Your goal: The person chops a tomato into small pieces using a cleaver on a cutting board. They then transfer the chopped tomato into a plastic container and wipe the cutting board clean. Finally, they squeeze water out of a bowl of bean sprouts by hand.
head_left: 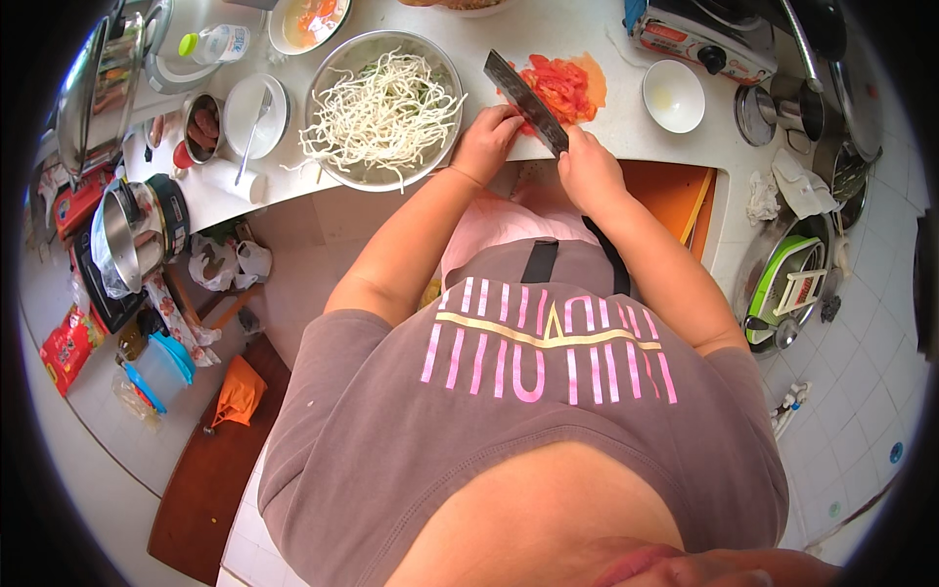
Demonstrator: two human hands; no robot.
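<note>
At left sit a bottle [225,44] (green-capped), a red packet [70,350] — and an orange bag [240,391].

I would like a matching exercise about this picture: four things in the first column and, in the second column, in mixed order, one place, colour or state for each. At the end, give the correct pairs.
First column:
1. Knife
2. White strands
3. Chopped pile
4. Bottle

Second column:
A. mostly red
B. gripped by the right hand
C. has a yellow-green cap
D. heaped in the wide metal bowl

Right pairs: 1-B, 2-D, 3-A, 4-C.
</note>
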